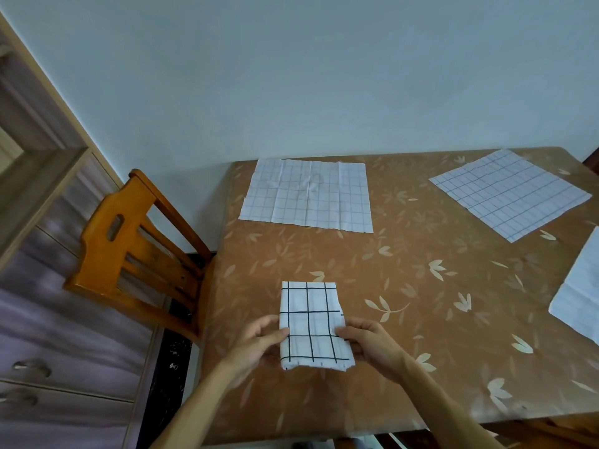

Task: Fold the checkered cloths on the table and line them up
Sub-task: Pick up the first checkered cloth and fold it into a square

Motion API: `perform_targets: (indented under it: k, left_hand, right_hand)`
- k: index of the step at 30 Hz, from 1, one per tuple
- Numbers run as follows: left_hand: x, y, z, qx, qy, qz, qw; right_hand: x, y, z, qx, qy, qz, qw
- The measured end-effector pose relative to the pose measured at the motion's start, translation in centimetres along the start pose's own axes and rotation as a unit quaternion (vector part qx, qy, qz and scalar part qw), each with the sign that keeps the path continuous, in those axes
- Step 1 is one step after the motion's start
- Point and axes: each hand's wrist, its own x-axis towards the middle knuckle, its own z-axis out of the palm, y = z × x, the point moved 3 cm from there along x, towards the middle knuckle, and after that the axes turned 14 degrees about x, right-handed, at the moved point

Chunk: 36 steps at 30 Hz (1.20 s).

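Observation:
A folded white cloth with bold black checks [311, 322] lies near the table's front-left, long side running away from me. My left hand [259, 343] grips its left edge, thumb on top. My right hand [372, 343] pinches its right edge the same way. An unfolded, creased cloth with faint blue checks [308, 196] lies flat at the far left of the table. A second unfolded blue-checked cloth [512, 192] lies turned at an angle at the far right. Part of a third pale cloth [580, 296] shows at the right edge of the view.
The table [421, 286] wears a brown covering with a pale leaf print. A wooden chair [139, 251] stands against its left side. Purple drawers [64, 351] with metal handles fill the left. A pale wall runs behind the table.

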Motion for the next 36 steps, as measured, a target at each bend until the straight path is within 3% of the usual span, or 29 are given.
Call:
perform_targets:
  k: [8,12,16,20,25,30,36]
  left_hand:
    - [0.0,0.0,0.6,-0.119,-0.025,-0.012,0.993]
    - [0.0,0.0,0.7,-0.184,-0.034,-0.009,0.982]
    - [0.0,-0.2,0.8,-0.178,-0.035,-0.012,0.983]
    - [-0.2,-0.5,1.1,-0.138,-0.054,-0.009,0.989]
    - [0.4,-1.0,0.7,0.04,0.047,0.033,0.998]
    - [1.3,-2.1,0.4,0.054,0.06,0.048,0.996]
    - [2.5,-3.7,0.9,0.152,0.113,0.059,0.98]
  right_hand:
    - [0.6,1.0,-0.2,0.112,-0.004,-0.003,0.994]
    - [0.7,1.2,-0.1,0.111,0.01,0.003,0.994]
    - [0.5,1.3,-0.3,0.09,0.012,0.005,0.996]
    - [-0.1,1.2,-0.2,0.076,0.007,0.026,0.997]
    - [-0.1,1.3,-0.2,0.065,0.009,0.025,0.998]
    - [0.2,1.7,-0.4,-0.008,0.019,0.004,1.0]
    - [1.5,3.1,-0.4,-0.088,0.073,-0.032,0.993]
